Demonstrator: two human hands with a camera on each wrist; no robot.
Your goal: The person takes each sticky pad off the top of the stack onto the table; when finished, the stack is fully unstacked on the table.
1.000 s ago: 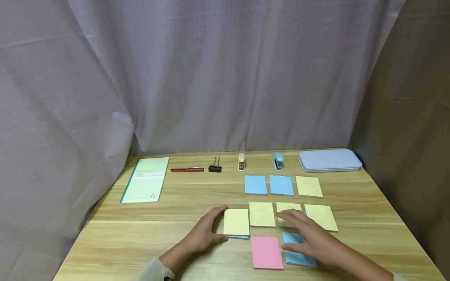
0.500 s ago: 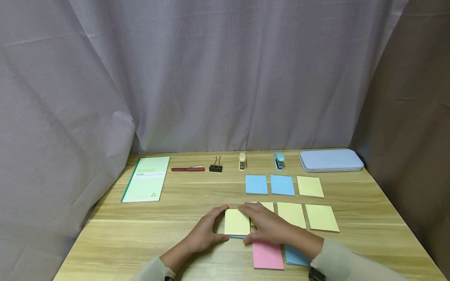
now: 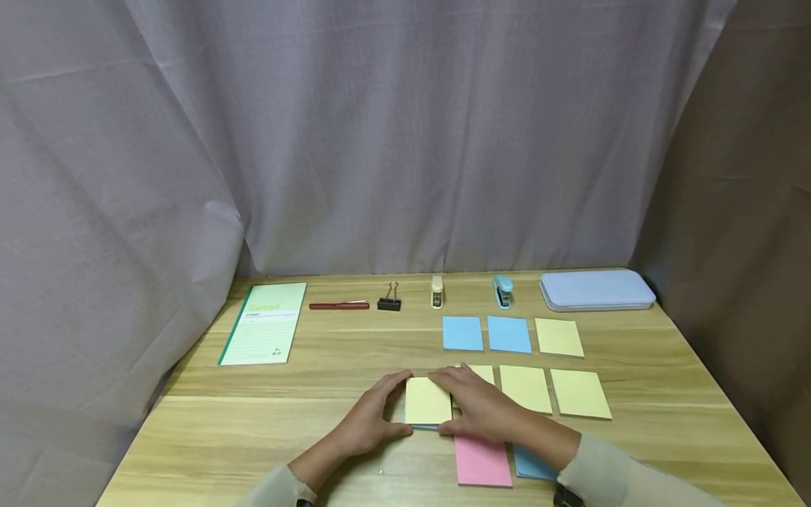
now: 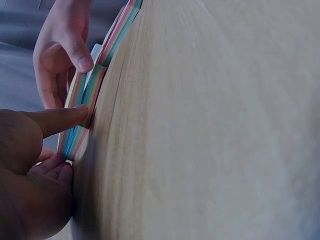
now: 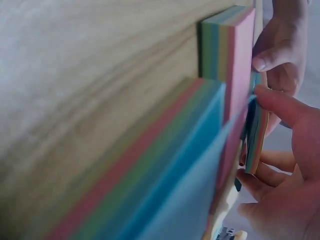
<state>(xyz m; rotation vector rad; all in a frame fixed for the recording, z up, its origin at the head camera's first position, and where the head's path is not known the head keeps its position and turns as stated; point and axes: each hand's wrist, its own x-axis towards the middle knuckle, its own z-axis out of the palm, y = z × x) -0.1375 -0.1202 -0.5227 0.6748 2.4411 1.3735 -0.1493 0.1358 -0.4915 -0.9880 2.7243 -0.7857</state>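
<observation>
A yellow-topped sticky note pad lies on a blue-topped pad, whose near edge peeks out below. My left hand holds the stack's left side, thumb at the near edge and fingers at the far edge. From the right, my right hand pinches it the same way and partly covers a yellow pad behind. In the left wrist view, the left thumb presses the layered edges. The right wrist view shows the right thumb against the pad's edge.
A pink pad and a blue pad lie under the right forearm. Further pads sit to the right and behind. Along the back are a notebook, a red pen, a binder clip, two staplers and a pale case.
My right hand has come leftward from over the blue pad to the stack's right side, where it now grips. My left hand has stayed in place.
</observation>
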